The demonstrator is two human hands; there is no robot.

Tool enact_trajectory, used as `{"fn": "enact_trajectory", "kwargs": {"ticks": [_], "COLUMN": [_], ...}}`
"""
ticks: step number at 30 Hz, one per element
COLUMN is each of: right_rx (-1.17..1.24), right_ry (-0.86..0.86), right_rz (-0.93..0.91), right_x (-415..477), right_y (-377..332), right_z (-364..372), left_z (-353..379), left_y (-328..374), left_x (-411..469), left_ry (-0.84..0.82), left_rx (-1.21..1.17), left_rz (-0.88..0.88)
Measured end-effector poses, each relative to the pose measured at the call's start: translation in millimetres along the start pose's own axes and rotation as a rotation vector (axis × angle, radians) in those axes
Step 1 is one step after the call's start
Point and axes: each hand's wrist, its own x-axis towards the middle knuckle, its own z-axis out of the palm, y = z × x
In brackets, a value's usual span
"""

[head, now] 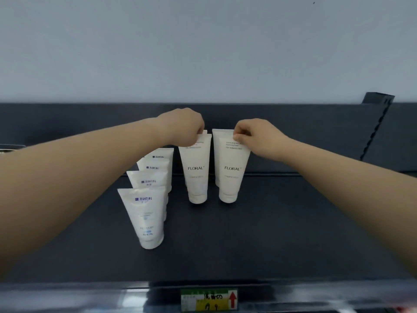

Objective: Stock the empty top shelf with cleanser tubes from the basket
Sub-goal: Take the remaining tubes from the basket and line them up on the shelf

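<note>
Both arms reach forward over the dark shelf (293,222), which runs across the view below a pale wall (203,41). The left hand (184,126) pinches the flat crimped top of a white tube marked FLORAL (196,170), which stands upright on its cap; the edge of another tube's top shows just behind the fingers, so a second one seems to stand right behind it. The right hand (250,133) pinches the top corner of a second FLORAL tube (231,168), also upright on its cap, just beside the first with a narrow gap between them; a sliver of white at its lower left edge hints at one more behind, though that cannot be told for sure. To the left of this pair stands a row of four white tubes marked MANTING (146,218), lined up one behind another from the front toward the back of the shelf, each partly covering the next. On the front edge of the shelf sits a green and yellow price label (208,300) with a red arrow pointing up. The basket is out of view.
</note>
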Motion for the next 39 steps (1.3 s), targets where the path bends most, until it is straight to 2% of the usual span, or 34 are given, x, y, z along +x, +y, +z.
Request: {"fn": "enact_trajectory", "kwargs": {"ticks": [25,39], "right_rx": [-0.066,-0.053], "right_ry": [-0.065,0.000], "right_rz": [0.036,0.048], "right_x": [14,6], "right_y": [-8,-7], "right_z": [23,20], "left_z": [12,12], "left_y": [-11,-1], "left_x": [-2,-6], "left_ry": [-0.011,-0.041], "left_rx": [-0.148,-0.157], "left_rz": [0.008,-0.011]}}
